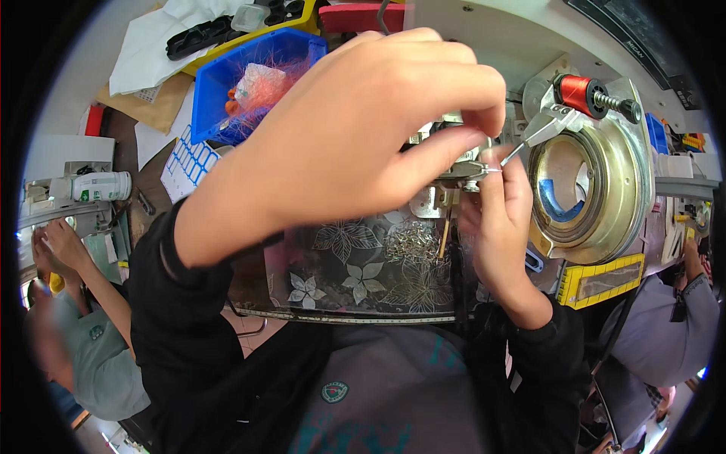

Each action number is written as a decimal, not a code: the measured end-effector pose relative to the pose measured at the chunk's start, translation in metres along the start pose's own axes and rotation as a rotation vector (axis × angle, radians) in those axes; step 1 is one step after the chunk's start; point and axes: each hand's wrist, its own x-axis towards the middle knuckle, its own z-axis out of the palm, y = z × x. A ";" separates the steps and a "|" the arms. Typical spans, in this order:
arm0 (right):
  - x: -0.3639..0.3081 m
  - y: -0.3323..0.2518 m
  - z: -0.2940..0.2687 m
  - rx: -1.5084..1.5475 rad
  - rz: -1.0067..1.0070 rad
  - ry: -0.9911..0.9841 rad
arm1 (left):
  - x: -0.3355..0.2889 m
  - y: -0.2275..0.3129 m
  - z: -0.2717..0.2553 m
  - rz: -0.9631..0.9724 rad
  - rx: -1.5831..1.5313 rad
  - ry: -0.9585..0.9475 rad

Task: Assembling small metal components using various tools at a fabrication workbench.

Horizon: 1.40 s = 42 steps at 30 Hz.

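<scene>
My left hand reaches across to a bench machine, thumb and curled index finger closed together around a spot I cannot make out. Just right of it, my right hand comes up from below, its fingertips pinched by the thin tip of a metal guide arm. Whatever sits between those fingertips is too small to name. A spool of red wire is mounted above a large metal ring on the machine. Below the hands lies a heap of small metal pins, next to a thin brown stick.
A blue bin with tangled red wire stands at the far left, before a yellow tray. At the right lies a yellow-framed case. Co-workers sit on both sides: one in green, another in grey.
</scene>
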 end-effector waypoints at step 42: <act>-0.031 -0.004 -0.037 -1.541 -0.778 -0.473 | -0.057 0.064 0.047 -0.149 0.120 -0.030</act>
